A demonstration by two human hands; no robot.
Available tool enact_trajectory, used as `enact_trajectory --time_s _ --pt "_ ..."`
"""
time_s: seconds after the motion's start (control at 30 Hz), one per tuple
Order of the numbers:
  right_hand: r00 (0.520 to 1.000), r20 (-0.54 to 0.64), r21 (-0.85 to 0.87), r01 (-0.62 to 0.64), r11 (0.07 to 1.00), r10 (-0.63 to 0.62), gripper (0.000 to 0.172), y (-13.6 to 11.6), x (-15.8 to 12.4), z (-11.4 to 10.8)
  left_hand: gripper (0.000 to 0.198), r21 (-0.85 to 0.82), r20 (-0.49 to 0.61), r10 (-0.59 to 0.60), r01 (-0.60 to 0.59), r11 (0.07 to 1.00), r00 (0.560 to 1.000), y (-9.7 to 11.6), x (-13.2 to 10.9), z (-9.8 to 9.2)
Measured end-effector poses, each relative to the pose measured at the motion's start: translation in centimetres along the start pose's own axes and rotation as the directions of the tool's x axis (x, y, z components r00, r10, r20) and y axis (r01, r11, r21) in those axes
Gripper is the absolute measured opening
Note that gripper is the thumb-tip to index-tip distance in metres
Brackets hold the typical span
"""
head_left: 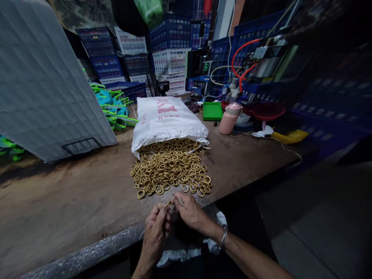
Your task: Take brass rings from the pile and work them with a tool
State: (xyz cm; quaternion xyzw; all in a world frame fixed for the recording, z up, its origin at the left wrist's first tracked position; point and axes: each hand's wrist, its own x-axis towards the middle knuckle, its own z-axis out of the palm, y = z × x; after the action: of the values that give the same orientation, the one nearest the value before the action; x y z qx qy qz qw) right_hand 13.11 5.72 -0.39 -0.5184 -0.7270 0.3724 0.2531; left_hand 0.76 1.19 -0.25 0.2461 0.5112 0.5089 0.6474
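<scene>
We log a brown, worn wooden table (72, 201), its near edge slanting up toward our right, where it narrows into shadow. Widest open stretch: left of centre. A tall, ribbed grey panel (55, 77) bounds that side. A white plastic sack with red print (171, 116) lies mid-table, mouth toward us; a heap of gold-coloured round rings (168, 166) spreads from it, with a narrow strip between its front and the table edge. On the right, table surface separates heap from pink bottle (229, 120). Both hands meet at the near edge, fingertips just short of the heap. Left hand (156, 221): thumb and fingers pinched on a single gold-coloured ring (167, 204). Right hand (190, 211): fingers curled closed around a slim, pale object (180, 201).

Hard to make out: the panel's top and left are cut off; the sack hides its inner rings. We see the held ring nearly edge-on. We cannot tell what the slim object is, or whether it touches the ring.
</scene>
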Motion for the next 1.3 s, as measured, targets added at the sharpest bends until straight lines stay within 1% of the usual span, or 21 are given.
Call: enact_trajectory --time_s 0.07,0.17,0.23,0.33,0.47,0.6,0.67,0.77,0.87,0.97,1.03,1.17,1.23,1.3 --pt "0.997 0.048 -0.142 0.063 0.988 -0.057 0.011 0.3 -0.3 0.2 0.032 0.004 -0.012 0.003 -0.003 1.0 1.0 0.0 0.1 0.0" --pt "0.99 0.117 -0.281 0.113 0.953 -0.083 0.02 0.5 -0.7 0.5 0.036 0.028 -0.034 0.001 0.0 1.0 0.999 0.0 0.1 0.0" --pt "0.987 0.138 -0.334 0.125 0.934 -0.083 0.024 0.6 -0.8 0.4 0.038 0.05 -0.052 0.012 -0.01 0.999 0.999 0.1 0.1 0.1" --pt "0.983 0.159 -0.369 0.149 0.917 -0.096 0.028 0.4 -0.8 0.3 0.038 0.099 -0.071 0.066 -0.059 0.993 0.995 0.2 0.1 0.2" --pt "0.985 0.163 -0.441 0.124 0.889 -0.057 0.027 0.1 -0.8 0.3 0.037 0.162 -0.094 0.125 -0.108 0.981 0.988 0.2 -0.1 0.1" --pt "0.994 0.109 -0.523 0.073 0.849 -0.018 0.024 0.0 -0.4 0.1 0.037 0.161 -0.077 0.081 -0.068 0.985 0.994 0.1 -0.8 -0.2" --pt "0.998 0.056 -0.557 0.016 0.83 0.018 0.026 0.2 -0.1 -0.3 0.034 0.09 -0.059 0.039 -0.034 0.995 0.997 0.1 -1.2 -0.3" --pt "0.997 -0.062 -0.589 -0.081 0.804 0.055 0.028 1.0 0.5 -0.9 0.031 -0.069 -0.035 -0.045 0.042 0.997 0.998 0.4 -1.5 -0.4" --pt "0.988 -0.134 -0.624 -0.14 0.769 0.072 0.028 2.2 0.7 -1.3 0.03 -0.12 0.008 -0.071 0.071 0.99 0.997 0.7 -1.3 -0.3" --pt "0.986 -0.145 -0.659 -0.157 0.736 0.08 0.031 3.1 0.8 -1.3 0.028 -0.132 0.005 -0.068 0.068 0.989 0.998 1.0 -1.2 0.1" --pt "0.986 -0.147 -0.665 -0.159 0.73 0.081 0.032 3.2 0.9 -1.2 0.026 -0.163 -0.005 -0.074 0.072 0.984 0.997 1.2 -1.3 0.3" --pt "0.982 -0.161 -0.646 -0.179 0.742 0.097 0.028 2.3 1.3 -1.7 0.035 -0.225 0.036 -0.112 0.118 0.967 0.993 1.5 -1.4 0.2" --pt "0.979 -0.168 -0.626 -0.194 0.755 0.112 0.025 1.8 1.5 -2.0 0.029 -0.257 0.067 -0.122 0.135 0.957 0.99 1.5 -1.3 0.0" --pt "0.981 -0.166 -0.599 -0.179 0.78 0.097 0.022 1.6 1.6 -2.3 0.023 -0.295 0.067 -0.131 0.145 0.945 0.989 1.3 -1.1 -0.3"
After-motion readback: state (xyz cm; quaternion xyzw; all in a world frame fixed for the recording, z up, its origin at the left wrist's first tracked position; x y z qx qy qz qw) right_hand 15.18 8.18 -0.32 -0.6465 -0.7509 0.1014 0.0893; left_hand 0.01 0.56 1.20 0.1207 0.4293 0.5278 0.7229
